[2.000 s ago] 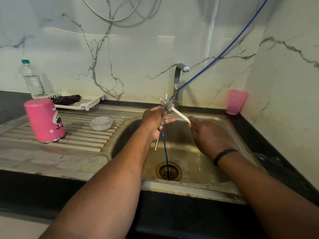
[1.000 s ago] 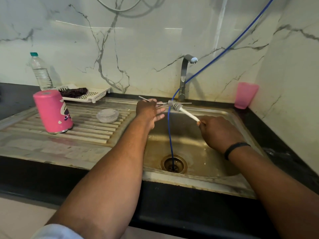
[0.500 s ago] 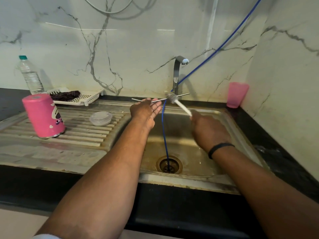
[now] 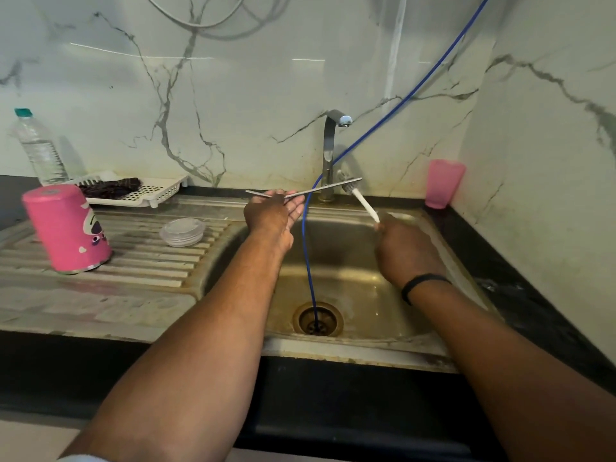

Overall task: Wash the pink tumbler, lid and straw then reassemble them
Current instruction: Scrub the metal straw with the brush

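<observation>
Far left on the black table (image 4: 13, 191): clear water bottle (image 4: 38, 150) w/ green cap, next to it a white slotted tray (image 4: 150, 191) holding a dark cloth (image 4: 110, 186). On the ribbed drainboard (image 4: 140, 258) the pink tumbler (image 4: 66, 228) stands upside down; the clear lid (image 4: 182, 231) lies just to its right, apart from it. Left hand (image 4: 271, 211) is raised at the sink's (image 4: 353, 348) back-left corner, fingers fairly straight, w/ the metal straw (image 4: 306, 191) resting roughly level across them – grip itself can't be made out. A blue hose (image 4: 308, 258) drops past the tap (image 4: 330, 151) into the drain (image 4: 318, 319). Right hand (image 4: 405, 248), black band at the wrist, fingers curled round the white handle of a small brush (image 4: 365, 205) – its bristle end meets the straw's right tip by the tap base. Far right, back corner: a pink cup (image 4: 445, 188).
</observation>
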